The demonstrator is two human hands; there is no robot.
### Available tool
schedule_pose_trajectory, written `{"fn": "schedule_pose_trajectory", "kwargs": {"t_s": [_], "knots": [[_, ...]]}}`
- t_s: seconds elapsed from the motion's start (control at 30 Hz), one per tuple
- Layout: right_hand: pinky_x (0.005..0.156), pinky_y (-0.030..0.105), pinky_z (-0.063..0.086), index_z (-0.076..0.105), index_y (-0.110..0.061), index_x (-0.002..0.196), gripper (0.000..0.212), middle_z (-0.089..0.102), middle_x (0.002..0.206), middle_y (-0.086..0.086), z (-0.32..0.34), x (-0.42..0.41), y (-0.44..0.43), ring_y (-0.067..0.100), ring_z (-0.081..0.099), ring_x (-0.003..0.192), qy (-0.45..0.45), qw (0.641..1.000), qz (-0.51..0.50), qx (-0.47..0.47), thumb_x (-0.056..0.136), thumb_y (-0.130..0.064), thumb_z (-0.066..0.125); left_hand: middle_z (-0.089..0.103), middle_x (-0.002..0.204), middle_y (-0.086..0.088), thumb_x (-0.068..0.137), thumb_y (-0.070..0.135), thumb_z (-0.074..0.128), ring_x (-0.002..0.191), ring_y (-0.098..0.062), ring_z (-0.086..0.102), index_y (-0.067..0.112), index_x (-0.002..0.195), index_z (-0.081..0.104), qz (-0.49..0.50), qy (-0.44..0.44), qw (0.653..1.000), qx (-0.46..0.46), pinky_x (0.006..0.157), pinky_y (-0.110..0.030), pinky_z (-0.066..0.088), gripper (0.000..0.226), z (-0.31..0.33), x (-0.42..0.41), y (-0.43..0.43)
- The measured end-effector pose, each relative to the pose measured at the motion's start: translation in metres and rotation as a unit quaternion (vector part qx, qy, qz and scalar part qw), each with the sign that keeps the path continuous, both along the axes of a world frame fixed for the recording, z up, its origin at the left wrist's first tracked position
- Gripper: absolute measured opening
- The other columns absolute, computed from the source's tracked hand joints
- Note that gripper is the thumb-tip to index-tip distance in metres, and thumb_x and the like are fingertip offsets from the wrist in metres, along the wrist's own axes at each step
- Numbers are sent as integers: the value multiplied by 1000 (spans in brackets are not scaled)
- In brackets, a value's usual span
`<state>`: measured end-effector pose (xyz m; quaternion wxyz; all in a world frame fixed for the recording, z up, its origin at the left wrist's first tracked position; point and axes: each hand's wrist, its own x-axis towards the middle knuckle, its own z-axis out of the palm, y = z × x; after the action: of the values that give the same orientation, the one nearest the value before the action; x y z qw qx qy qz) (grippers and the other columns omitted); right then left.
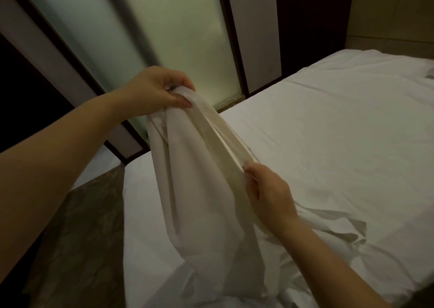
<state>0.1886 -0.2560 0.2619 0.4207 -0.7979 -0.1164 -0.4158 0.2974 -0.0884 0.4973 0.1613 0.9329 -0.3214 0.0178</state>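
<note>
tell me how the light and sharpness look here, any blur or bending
Head view: dim with a greenish cast, brightest on the glass panel; head view: the cloth held by the left hand and right hand looks soft, its folds slightly smeared; head view: the door frames lean and splay from the wide lens, the left edge sinks near black, the bed shows no glare.

Bedroom, hotel-type in look: wide bed (328, 131) made up in white, frosted glass panels (187, 37) in dark frames alongside, patterned brown floor (82, 237) beside the bed.
</note>
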Motion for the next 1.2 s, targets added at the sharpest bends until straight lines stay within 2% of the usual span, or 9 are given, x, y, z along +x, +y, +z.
{"fn": "schedule_pose_trajectory", "kwargs": {"t_s": [0.1,0.23,0.37,0.5,0.67,0.83,0.93,1.07,1.2], "knots": [[53,26,44,47,-19,115,24,66,75,7,-2,0,6,18,57,60,90,996,0,5,91,-19,46,61,74,34,79,6,71,73,15,55,22,91,70,4,-1,1000,12,67,0,38,20,0,3,1],[62,31,39,63,-14,91,19,63,69,2,0,6,0,24,55,60,114,993,1,-36,93,-22,46,61,73,32,78,7,72,72,14,55,53,70,64,-6,-5,1000,-1,65,1,37,47,0,7,3],[89,39,26,67,-21,84,28,61,119,6,-1,16,-6,28,41,112,138,977,-88,-136,88,-35,42,61,72,33,78,8,72,72,15,55,61,68,60,-7,-11,1000,1,65,2,36,55,-1,14,4],[99,45,21,71,-25,93,35,48,139,11,2,27,-7,33,30,127,135,968,-125,-170,89,-36,38,62,71,32,78,7,72,70,15,55,51,67,64,-12,-9,1000,2,65,2,37,46,0,22,7],[97,48,32,72,-18,92,30,57,130,13,8,46,-17,38,45,123,78,980,-139,-116,92,-31,45,62,71,29,79,9,72,70,13,55,52,68,64,-6,-5,1000,0,64,1,37,45,2,30,15],[79,38,51,71,-10,95,25,70,92,3,0,68,-27,21,64,81,162,981,48,-92,96,-24,50,60,69,33,78,8,72,69,15,54,59,66,61,9,-4,1000,11,63,2,35,53,0,35,15],[66,25,45,68,-6,91,30,66,86,5,1,68,-32,19,60,72,134,989,40,-51,96,-25,45,60,67,32,77,10,73,67,15,54,59,64,60,29,5,999,28,62,2,35,52,-1,44,18],[66,27,40,65,-9,96,33,62,85,2,28,73,-46,17,50,71,155,985,13,-72,100,-27,38,60,65,22,76,33,70,68,5,53,39,66,61,67,16,996,55,63,-10,36,15,-6,53,24],[62,29,34,63,-14,87,28,56,76,-4,67,81,-70,15,48,68,180,978,7,-105,99,-28,43,55,61,9,74,39,60,62,0,50,31,61,61,101,27,995,3,60,-14,37,15,-7,58,23]]}}
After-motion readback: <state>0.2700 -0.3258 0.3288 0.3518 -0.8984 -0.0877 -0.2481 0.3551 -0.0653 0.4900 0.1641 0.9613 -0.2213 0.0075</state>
